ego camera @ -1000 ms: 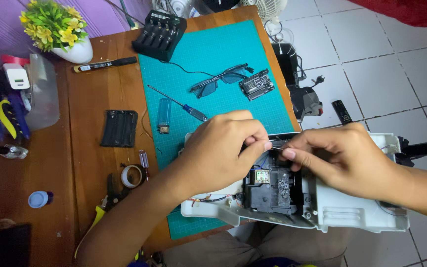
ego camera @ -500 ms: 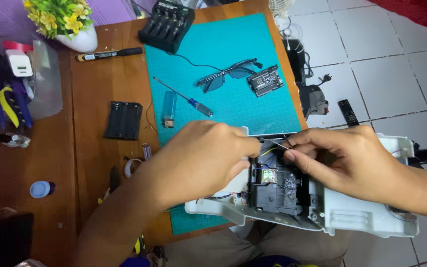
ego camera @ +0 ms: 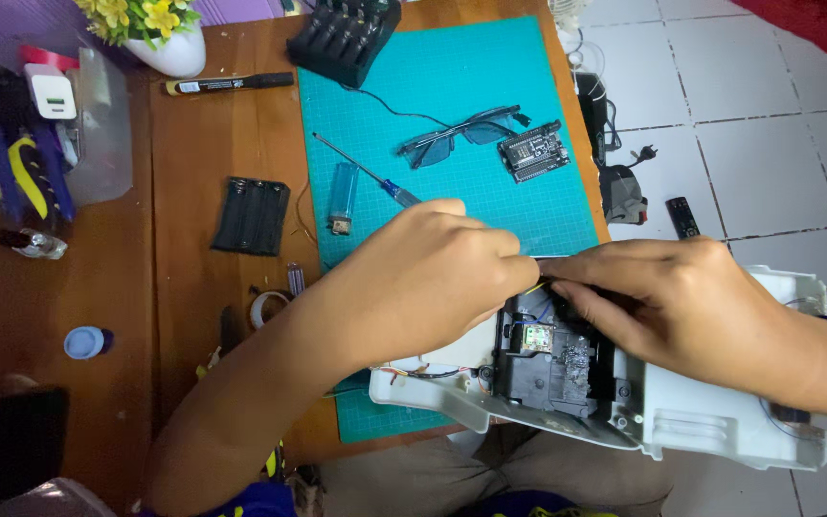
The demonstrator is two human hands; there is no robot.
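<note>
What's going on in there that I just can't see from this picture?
- Head view: the fingertips of the left hand and right hand meet over the black module in the white housing; whatever they pinch is hidden by the fingers.
- The screwdriver tip end passes under the left hand.
- The housing's far right end is cut off by the right forearm.
- The circuit board parts are too small.

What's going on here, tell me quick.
A person has an opened white housing across the lap and table edge, its black inner block exposed. Both hands meet at the top of that block: the left hand pinches thin wires and the right hand presses fingers into the same spot. On the teal mat behind lie a screwdriver, a lighter, glasses and a small circuit board, all untouched.
</note>
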